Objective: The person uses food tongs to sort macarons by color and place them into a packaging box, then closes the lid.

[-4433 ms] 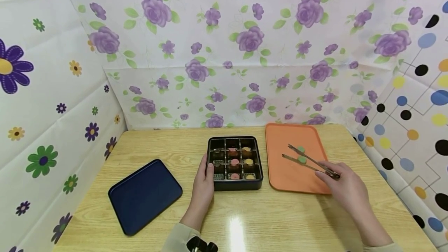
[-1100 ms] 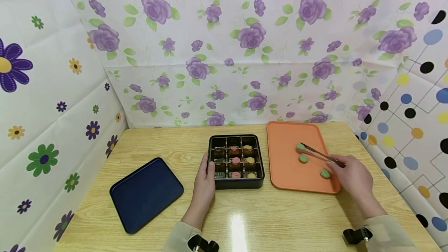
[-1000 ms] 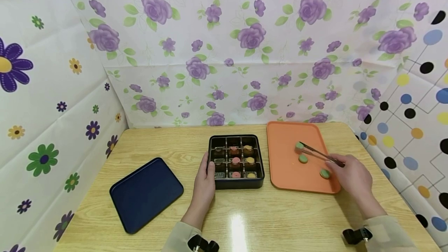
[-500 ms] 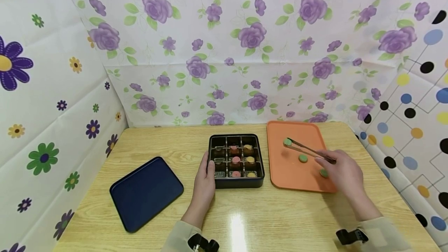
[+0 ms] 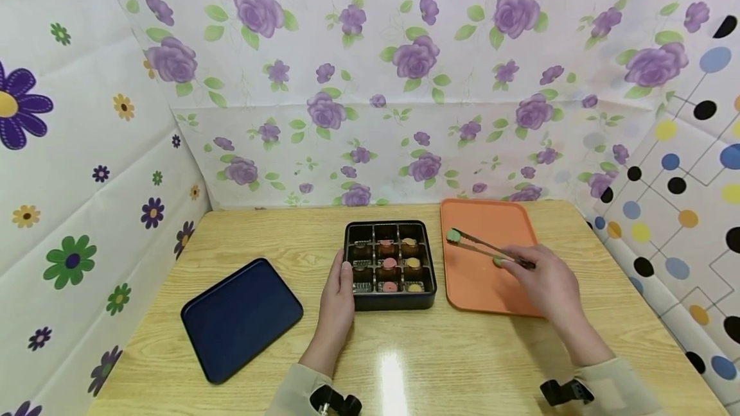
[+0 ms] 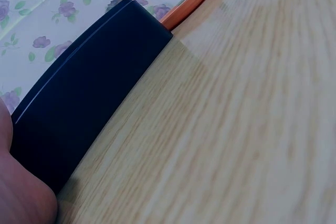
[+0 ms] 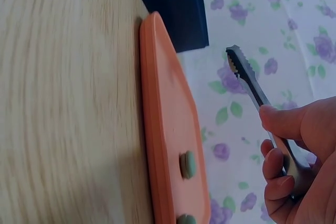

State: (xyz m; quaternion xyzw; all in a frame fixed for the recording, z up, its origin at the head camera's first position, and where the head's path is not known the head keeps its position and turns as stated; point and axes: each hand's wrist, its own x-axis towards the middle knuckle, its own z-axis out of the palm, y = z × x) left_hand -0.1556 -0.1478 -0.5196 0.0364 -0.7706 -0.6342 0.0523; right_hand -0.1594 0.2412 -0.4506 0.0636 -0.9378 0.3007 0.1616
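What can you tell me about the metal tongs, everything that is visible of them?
The tongs are slim and look like grey metal, with two long arms that end in toothed tips, as the right wrist view shows. The right hand grips them near the back end, fingers curled round both arms. They point left and away from the person, raised over the orange tray. Their tips pinch one small round green piece, held near the tray's left edge, close to the black compartment box.

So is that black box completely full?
No. The black box has empty compartments in its left column; the middle and right columns hold sweets.
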